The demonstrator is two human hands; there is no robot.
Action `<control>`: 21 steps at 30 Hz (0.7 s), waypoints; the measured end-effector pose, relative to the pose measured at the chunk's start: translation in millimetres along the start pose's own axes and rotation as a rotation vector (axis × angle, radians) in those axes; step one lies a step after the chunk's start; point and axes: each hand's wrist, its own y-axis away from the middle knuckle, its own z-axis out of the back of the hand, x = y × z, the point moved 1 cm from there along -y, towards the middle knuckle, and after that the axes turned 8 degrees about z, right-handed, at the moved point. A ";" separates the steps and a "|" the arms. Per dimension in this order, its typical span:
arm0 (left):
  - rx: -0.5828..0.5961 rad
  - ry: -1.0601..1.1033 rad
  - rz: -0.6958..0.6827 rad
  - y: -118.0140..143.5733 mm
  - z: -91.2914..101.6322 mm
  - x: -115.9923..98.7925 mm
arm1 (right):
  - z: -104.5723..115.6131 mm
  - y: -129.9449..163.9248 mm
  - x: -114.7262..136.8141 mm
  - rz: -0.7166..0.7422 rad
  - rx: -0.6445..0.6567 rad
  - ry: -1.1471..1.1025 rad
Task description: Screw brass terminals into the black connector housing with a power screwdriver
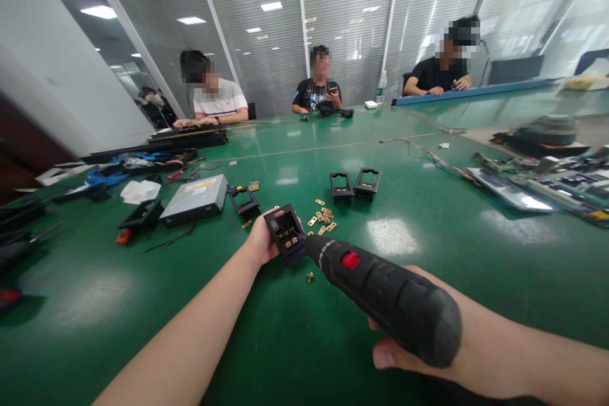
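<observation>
My left hand (262,240) is closed round the left side of a black plastic housing (276,223), tilted up off the green table. Brass-coloured terminals (291,242) show inside it. In my right hand (392,346) is a black cordless screwdriver (375,285) with a red switch on top. Its nose points into the housing's lower right; the bit's tip is too small to make out. Just beyond the housing lie several small brass plates (325,216). A brass screw piece (311,277) rests on the table below the housing.
Two black frames (341,186) stand beyond the brass plates, and another black frame (244,202) is left of them. A silver disc drive (195,200) lies further left. Circuit boards (561,181) cover the right side. Three people sit across the green table (266,336).
</observation>
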 end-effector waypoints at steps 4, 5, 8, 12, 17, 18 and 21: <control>-0.011 -0.020 -0.012 2.2 -2.0 0.2 | 0.4 0.1 -3.2 -0.002 -0.026 0.048; -0.008 -0.027 -0.016 2.7 -2.4 0.2 | 0.1 0.0 -3.6 0.001 -0.031 0.051; -0.004 -0.044 -0.025 3.4 -2.7 0.2 | -1.0 -1.0 -3.8 0.020 -0.046 0.039; -0.025 -0.034 -0.021 3.0 -2.4 0.3 | -1.5 -2.5 -3.8 0.005 -0.042 0.017; -0.030 -0.014 -0.012 3.7 -3.8 0.1 | 1.3 -0.3 -3.6 0.009 -0.057 0.123; -0.025 -0.013 -0.012 3.9 -4.1 0.1 | 1.8 0.7 -3.3 0.009 -0.052 0.131; -0.018 -0.021 -0.013 4.4 -4.3 0.0 | 2.3 3.1 -1.9 0.015 -0.043 0.136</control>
